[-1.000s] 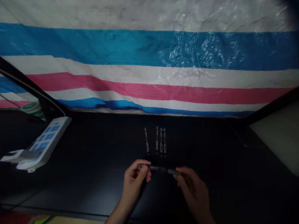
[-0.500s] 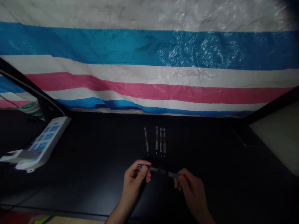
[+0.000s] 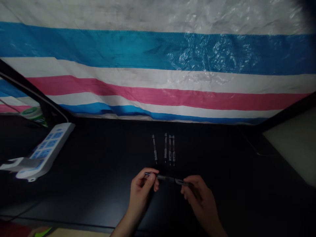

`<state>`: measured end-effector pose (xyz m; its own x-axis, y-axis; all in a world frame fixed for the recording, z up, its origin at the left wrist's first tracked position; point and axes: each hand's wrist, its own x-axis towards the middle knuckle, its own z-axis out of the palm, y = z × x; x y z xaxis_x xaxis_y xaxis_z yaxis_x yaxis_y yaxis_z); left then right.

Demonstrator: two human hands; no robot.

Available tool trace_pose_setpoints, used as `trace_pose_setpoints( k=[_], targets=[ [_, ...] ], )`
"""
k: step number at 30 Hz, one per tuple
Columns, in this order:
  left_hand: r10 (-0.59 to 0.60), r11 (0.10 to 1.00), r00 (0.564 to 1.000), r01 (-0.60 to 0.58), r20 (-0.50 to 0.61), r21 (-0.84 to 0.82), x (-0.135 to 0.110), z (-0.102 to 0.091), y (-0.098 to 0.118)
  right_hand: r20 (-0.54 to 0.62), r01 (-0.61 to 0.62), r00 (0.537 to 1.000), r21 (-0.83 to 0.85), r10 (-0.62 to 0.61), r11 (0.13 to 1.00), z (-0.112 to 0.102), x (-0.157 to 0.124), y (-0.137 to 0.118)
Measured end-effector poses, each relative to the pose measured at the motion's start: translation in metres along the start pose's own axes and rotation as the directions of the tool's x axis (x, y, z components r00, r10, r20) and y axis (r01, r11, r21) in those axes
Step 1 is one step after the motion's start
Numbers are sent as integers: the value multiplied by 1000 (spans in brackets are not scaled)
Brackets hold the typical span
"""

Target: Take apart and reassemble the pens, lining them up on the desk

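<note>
My left hand (image 3: 145, 185) is closed in a pinch around a slim dark pen (image 3: 165, 178), one end poking out past the thumb. The pen lies nearly level, tilting slightly down to the right, above the black desk. My right hand (image 3: 198, 194) pinches its right end, where a grey section with a clip (image 3: 181, 182) shows. I cannot tell whether this section is joined to the barrel. Beyond the hands lie similar pens: a single pen (image 3: 154, 149) on the left and a group of three pens (image 3: 170, 150) on the right.
A white power strip (image 3: 53, 149) with blue sockets and a plugged-in white adapter (image 3: 23, 164) lies on the left. Behind it stands a green-and-white tub (image 3: 34, 115). Striped plastic sheeting (image 3: 158, 79) hangs behind the black desk (image 3: 86, 184). A dark flat object (image 3: 256, 141) lies at the right.
My right hand has shifted slightly left and up along the pen, and the grey clip section now shows at its fingertips. My left hand keeps its hold, almost unmoved.
</note>
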<state>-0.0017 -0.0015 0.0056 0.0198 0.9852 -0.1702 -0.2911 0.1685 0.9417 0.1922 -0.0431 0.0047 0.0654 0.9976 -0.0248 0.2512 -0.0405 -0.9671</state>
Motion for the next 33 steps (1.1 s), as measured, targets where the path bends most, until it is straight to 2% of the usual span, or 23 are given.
trace_pose_setpoints(
  k=[14, 20, 25, 29, 33],
  targets=[
    [-2, 1000, 1000, 2, 3, 6, 1, -1, -2, 92, 93, 993, -198, -76, 976, 1, 1, -5],
    [-3, 1000, 1000, 3, -13, -15, 3, -2, -1, 102, 180, 983, -337, -154, 924, 4, -1, 0],
    [26, 999, 999, -28, 48, 40, 2, -9, -1, 119, 147, 986, -303, -116, 941, 3, -3, -5],
    [41, 999, 999, -42, 15, 27, 0, -3, 0, 115, 76, 992, -232, -50, 970, 6, 2, -15],
    [51, 999, 999, -50, 16, -13, 2, 6, 8, 164, 125, 982, -226, -89, 966, 20, 9, -26]
  ],
)
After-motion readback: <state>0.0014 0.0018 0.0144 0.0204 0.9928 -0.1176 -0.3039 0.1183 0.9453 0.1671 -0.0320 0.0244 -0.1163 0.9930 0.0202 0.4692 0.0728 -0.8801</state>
